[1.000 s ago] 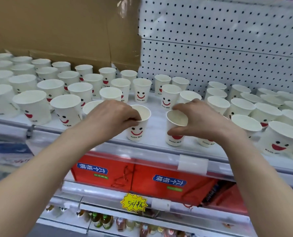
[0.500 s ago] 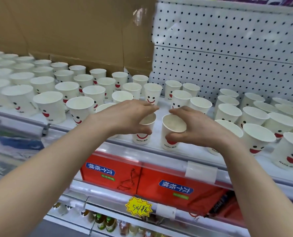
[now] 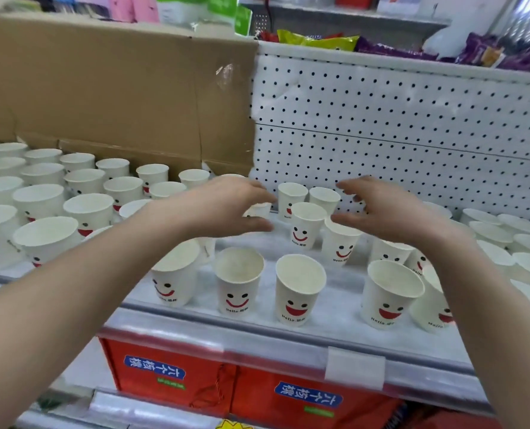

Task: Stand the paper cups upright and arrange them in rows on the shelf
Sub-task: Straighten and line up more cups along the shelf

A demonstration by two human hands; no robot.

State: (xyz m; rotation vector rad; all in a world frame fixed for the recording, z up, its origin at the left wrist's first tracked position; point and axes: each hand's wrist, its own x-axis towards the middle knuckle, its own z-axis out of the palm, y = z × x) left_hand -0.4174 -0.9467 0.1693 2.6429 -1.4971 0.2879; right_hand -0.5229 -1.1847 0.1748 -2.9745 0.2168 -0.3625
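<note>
Several white paper cups with red smiley faces stand upright on the white shelf point(image 3: 335, 308). Two of them, a left front cup point(image 3: 238, 281) and a right front cup point(image 3: 299, 287), stand side by side near the front edge with no hand on them. My left hand point(image 3: 223, 205) and my right hand point(image 3: 384, 209) hover further back, fingers spread and loosely bent, holding nothing. Between the hands stand a middle cup point(image 3: 304, 222) and, behind it, two back cups point(image 3: 291, 195). Dense rows of cups point(image 3: 40, 199) fill the left of the shelf.
A cardboard sheet point(image 3: 118, 88) covers the back wall on the left, white pegboard point(image 3: 397, 125) on the right. More cups point(image 3: 505, 239) crowd the right end. Red boxes point(image 3: 226, 388) sit on the lower shelf. Snack bags point(image 3: 316, 41) lie on the shelf above.
Both hands let go of the two front cups, which now stand on the shelf. The hands rose and moved back toward the middle cups. The view tilted upward.
</note>
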